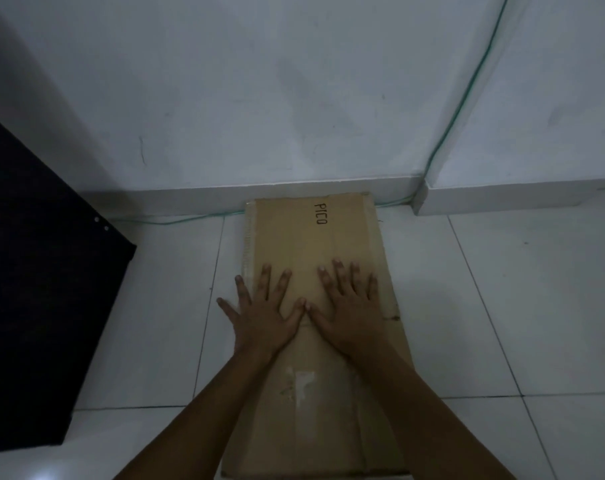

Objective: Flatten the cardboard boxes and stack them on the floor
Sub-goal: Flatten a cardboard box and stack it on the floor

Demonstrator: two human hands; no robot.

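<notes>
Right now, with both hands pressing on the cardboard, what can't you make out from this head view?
- Near end of the cardboard: cut off by the bottom edge.
- How many flattened boxes lie stacked: only the top sheet shows.
- Cardboard under the left hand and right hand: covered by the palms.
- Dark panel at left: cut by the frame edge, too dim to identify.
- Green cable: its top end leaves the frame.

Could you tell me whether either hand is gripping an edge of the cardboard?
No, the left hand and right hand press flat on the flattened cardboard box with spread fingers.
</notes>
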